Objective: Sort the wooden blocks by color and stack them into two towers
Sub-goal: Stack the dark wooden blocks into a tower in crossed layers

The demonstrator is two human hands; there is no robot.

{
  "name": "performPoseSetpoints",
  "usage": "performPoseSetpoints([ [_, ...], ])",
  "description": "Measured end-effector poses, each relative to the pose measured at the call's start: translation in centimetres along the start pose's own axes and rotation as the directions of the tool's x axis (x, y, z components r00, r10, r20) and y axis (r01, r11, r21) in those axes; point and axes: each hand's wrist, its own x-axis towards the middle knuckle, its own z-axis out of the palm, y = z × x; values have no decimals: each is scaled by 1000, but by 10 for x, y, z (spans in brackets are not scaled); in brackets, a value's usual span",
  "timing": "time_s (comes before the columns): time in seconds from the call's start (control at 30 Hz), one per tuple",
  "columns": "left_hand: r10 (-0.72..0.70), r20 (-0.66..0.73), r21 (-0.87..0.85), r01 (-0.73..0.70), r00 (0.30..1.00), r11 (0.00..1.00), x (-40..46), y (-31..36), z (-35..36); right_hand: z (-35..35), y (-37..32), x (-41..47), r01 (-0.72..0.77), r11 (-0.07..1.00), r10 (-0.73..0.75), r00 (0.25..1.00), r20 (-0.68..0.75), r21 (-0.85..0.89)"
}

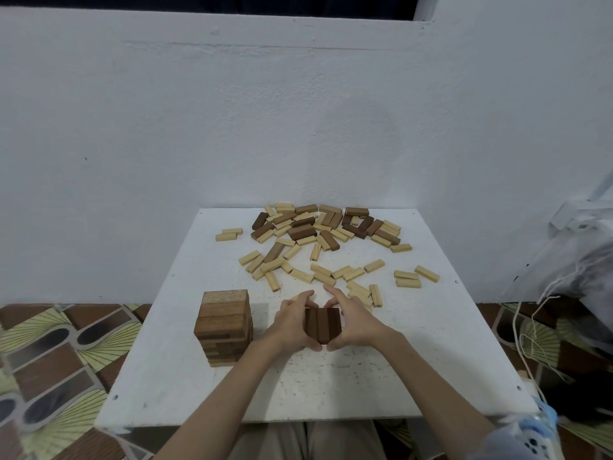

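Observation:
Three dark brown blocks [322, 324] lie side by side as one square layer near the table's middle front. My left hand [292, 322] grips their left side and my right hand [352, 323] grips their right side, fingers curled round the far edge and thumbs at the near edge. A tower of brown blocks [224, 327], several layers high, stands to the left of my hands. A mixed heap of dark and light blocks [318, 227] lies at the table's far side. Loose light blocks [331, 275] are scattered just beyond my hands.
The white square table [381, 386] stands against a white wall. A patterned floor mat [59, 353] lies left and right of it. A plastic bag and white cords [544, 310] sit at the right. My knees show under the table's near edge.

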Motion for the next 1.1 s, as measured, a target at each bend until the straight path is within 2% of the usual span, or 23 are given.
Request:
performPoseSetpoints([
  [0.53, 5, -12, -64, -6, 1000, 998, -4, 8, 0, -5, 0, -6, -8, 998, 9, 1000, -12, 61],
  [0.8, 93, -51, 12, -93, 994, 996, -6, 29, -13, -25, -7, -17, 66, 995, -60, 995, -76, 75],
  [1.1, 199, -55, -22, -201, 978, 979, -17, 63, -42, -58, -30, -34, 121, 992, -127, 977, -170, -46],
])
